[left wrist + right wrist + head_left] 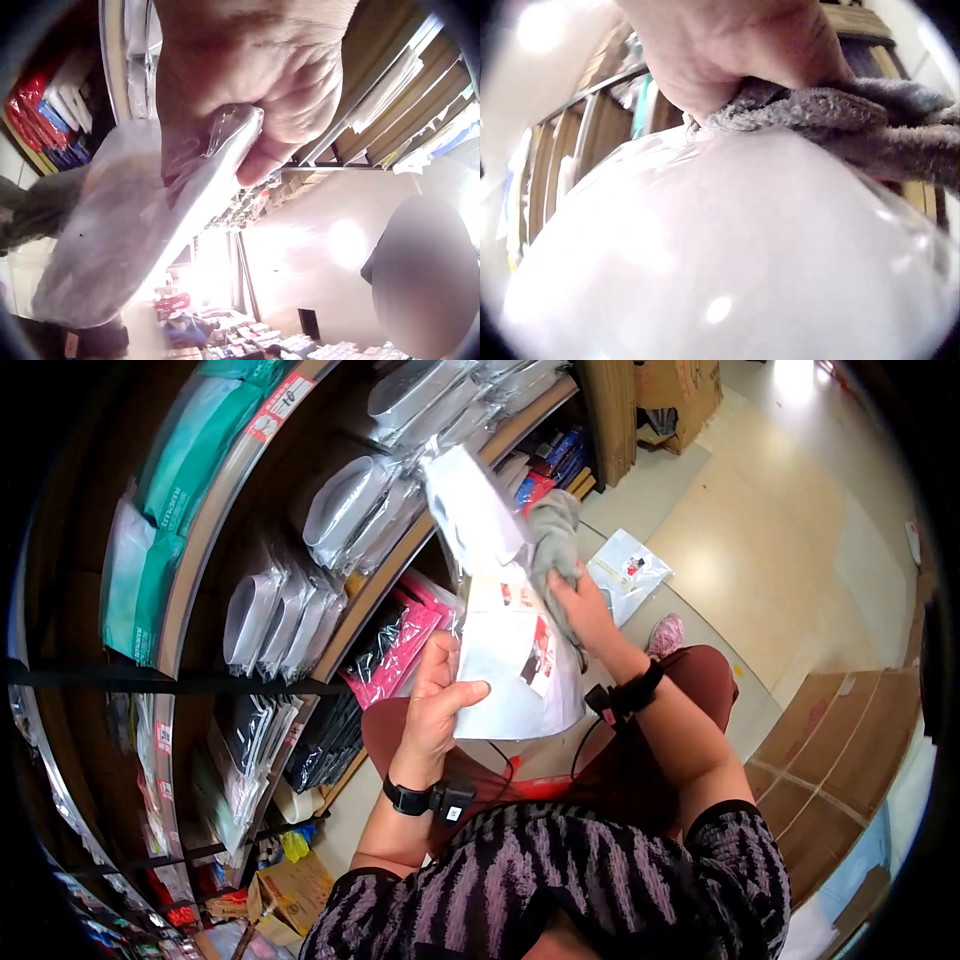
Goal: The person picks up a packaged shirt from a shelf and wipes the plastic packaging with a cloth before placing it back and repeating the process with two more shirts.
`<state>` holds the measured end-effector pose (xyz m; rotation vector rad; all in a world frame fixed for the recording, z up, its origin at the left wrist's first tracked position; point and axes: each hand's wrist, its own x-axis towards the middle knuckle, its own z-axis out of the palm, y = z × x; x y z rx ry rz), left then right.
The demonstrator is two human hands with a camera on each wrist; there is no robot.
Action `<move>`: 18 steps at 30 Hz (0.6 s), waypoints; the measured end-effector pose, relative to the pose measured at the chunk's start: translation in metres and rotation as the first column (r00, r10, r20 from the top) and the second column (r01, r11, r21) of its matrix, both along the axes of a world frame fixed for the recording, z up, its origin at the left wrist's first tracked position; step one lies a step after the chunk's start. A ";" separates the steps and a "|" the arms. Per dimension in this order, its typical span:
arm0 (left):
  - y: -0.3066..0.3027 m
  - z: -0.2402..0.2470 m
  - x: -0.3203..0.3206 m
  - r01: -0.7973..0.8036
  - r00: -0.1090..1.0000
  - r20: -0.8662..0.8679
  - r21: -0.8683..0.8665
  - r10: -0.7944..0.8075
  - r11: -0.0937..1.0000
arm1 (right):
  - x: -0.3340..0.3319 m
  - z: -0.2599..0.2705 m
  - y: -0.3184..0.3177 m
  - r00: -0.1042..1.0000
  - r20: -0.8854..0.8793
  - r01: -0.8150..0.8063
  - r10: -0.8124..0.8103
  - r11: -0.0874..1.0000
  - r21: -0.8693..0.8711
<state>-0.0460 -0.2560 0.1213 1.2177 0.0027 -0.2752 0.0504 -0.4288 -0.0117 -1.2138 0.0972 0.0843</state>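
Note:
A white item in a clear plastic bag [505, 685], with red printed labels, is held up in front of the person. The left hand [437, 705] pinches its left edge between thumb and fingers; the left wrist view shows the plastic [238, 124] folded inside that hand [255, 67]. On the bag's other side the right hand [583, 608] grips a grey cloth [556, 545]. In the right wrist view the cloth [802, 109] lies bunched under the right hand [735, 45], against the bag's glossy surface [727, 225].
Shelves at the left hold bagged white items [350, 510], green packs [190, 470] and pink packs [400, 645]. Another bagged item [625, 572] lies on the floor beyond the right hand. Cardboard boxes [840, 750] stand at the right, and another box [680, 395] at the top.

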 end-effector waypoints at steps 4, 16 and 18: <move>-0.007 0.007 0.009 0.086 0.996 -0.004 0.028 -0.085 0.996 | 0.006 -0.008 -0.017 0.946 -0.153 -0.104 0.286 0.714 0.693; 0.021 -0.019 0.037 0.016 0.967 -0.250 0.247 0.048 0.969 | 0.004 0.037 -0.055 0.999 0.038 -0.032 0.023 0.964 0.264; 0.012 -0.021 0.040 -0.071 0.983 -0.156 0.174 0.099 0.982 | 0.003 0.038 -0.057 0.997 0.064 -0.050 0.033 0.961 0.272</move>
